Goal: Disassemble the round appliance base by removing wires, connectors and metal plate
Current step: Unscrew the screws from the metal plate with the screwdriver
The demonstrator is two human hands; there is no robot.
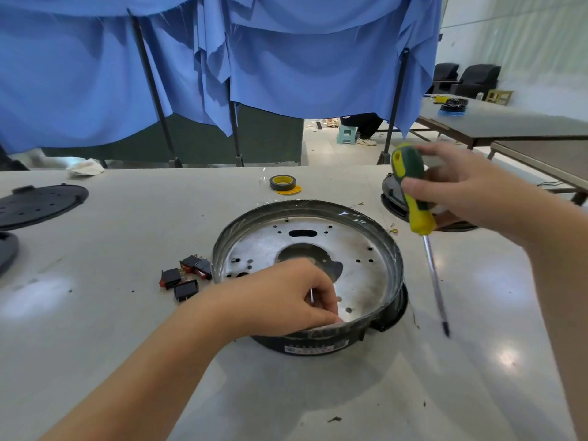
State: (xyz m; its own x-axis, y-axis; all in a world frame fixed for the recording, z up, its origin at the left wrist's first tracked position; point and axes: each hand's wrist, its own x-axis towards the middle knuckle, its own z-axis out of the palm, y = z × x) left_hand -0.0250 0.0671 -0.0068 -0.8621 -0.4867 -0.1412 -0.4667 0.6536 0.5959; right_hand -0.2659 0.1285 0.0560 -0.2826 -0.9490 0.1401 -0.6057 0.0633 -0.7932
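two hands at the round base, one with a screwdriver

the left hand [286, 294] reaches inside the round appliance base [307, 275], fingers curled and pinching a small thin metal piece [311, 296] just above the metal plate [359, 265]; what the piece is cannot be told; the right hand [471, 192] is closed round the green and yellow handle of one screwdriver [416, 208], held in the air beside the base with its shaft pointing down toward the bench [111, 329]; the base sits near the middle of the bench, its silver plate lying flat inside the dark rim; three black and red rocker switches [186, 275] lie just beside the base on its left; one roll of tape [282, 183] lies behind the base toward the far edge; two small loose wire terminals [393, 229] lie by the base's far right rim; two dark round covers [41, 203] sit at the left edge; another dark round part [393, 194] lies behind the right hand.
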